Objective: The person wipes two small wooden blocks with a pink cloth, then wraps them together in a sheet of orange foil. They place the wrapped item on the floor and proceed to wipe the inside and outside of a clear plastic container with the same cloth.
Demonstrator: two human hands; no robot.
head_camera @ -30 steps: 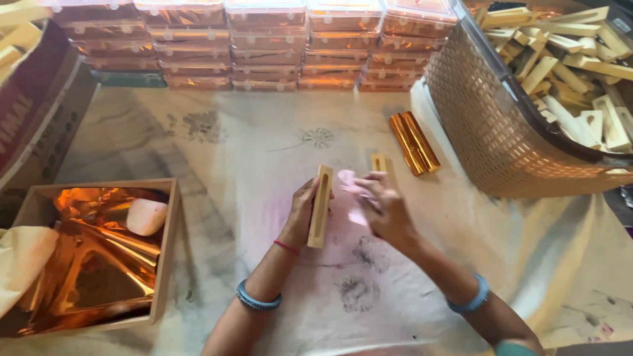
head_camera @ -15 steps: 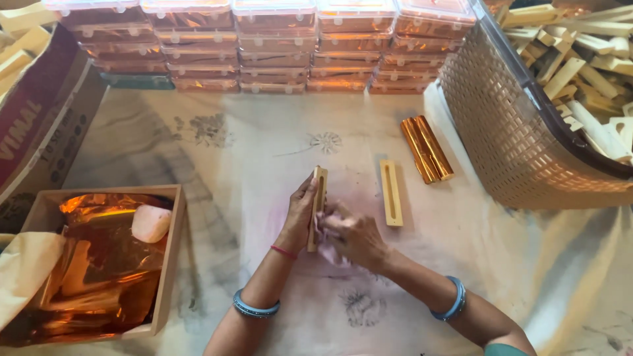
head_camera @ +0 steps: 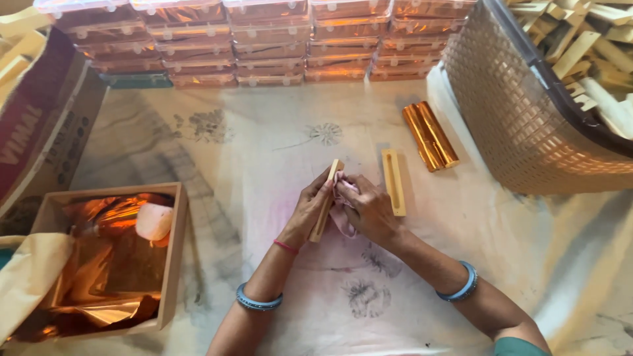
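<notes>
My left hand (head_camera: 308, 209) grips a long, narrow pale wooden piece (head_camera: 327, 200) held on edge over the cloth-covered surface (head_camera: 264, 151). My right hand (head_camera: 369, 209) presses a small pink cloth (head_camera: 341, 214) against that piece's side. A second matching wooden piece (head_camera: 393, 182) lies flat on the cloth just right of my right hand, untouched. Two shiny copper-gold wrapped bars (head_camera: 430, 136) lie side by side farther right and back.
A woven beige basket (head_camera: 521, 112) full of pale wooden pieces stands at the right. Stacked clear-lidded boxes (head_camera: 264, 39) of copper-coloured items line the back. A wooden box (head_camera: 173, 257) with copper foil and a pale pink lump sits front left, beside a cardboard carton (head_camera: 39, 125).
The second wooden piece, earlier close by my right hand, now lies on the cloth to the right. Both hands have drawn together on the first piece with the pink cloth.
</notes>
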